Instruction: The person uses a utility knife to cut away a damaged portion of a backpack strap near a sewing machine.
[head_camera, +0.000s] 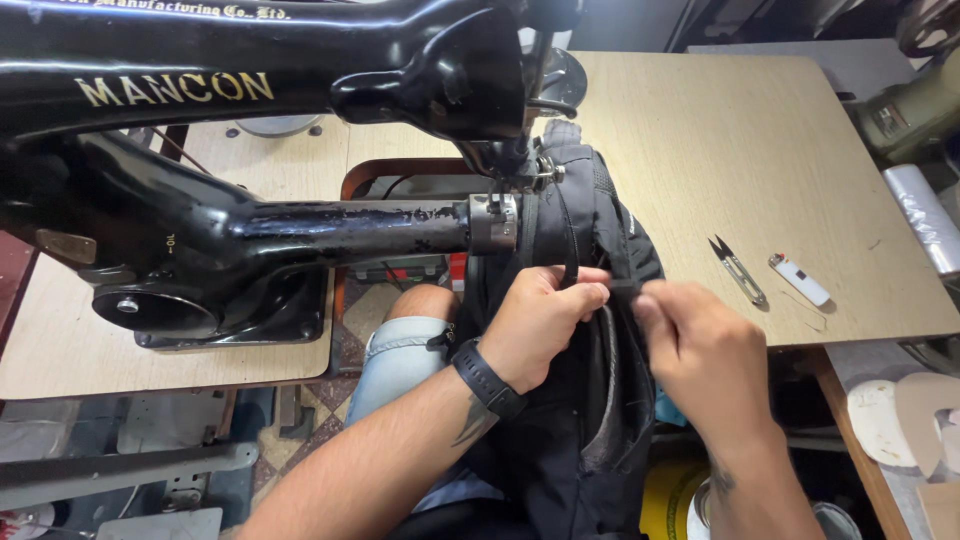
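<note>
A black bag (590, 300) hangs at the centre of the frame, its top drawn up over the end of the machine arm (400, 228) under the needle (494, 195); a narrow black strap (620, 287) runs level across it between the two hands; the left hand (540, 325), with a dark watch (487, 380) on the wrist, has its grip pressed together on the strap's left part and on the bag's fabric; the right hand (705, 350) pinches the strap's right end between thumb and fingertips, just beside the left; below them the bag falls over the person's lap, next to a knee in pale denim (400, 355); the black sewing machine (200, 150) fills the upper left; on the bench (760, 130), right of the hands, lie snips (738, 270) and a white lighter (799, 279), near each other but apart.
</note>
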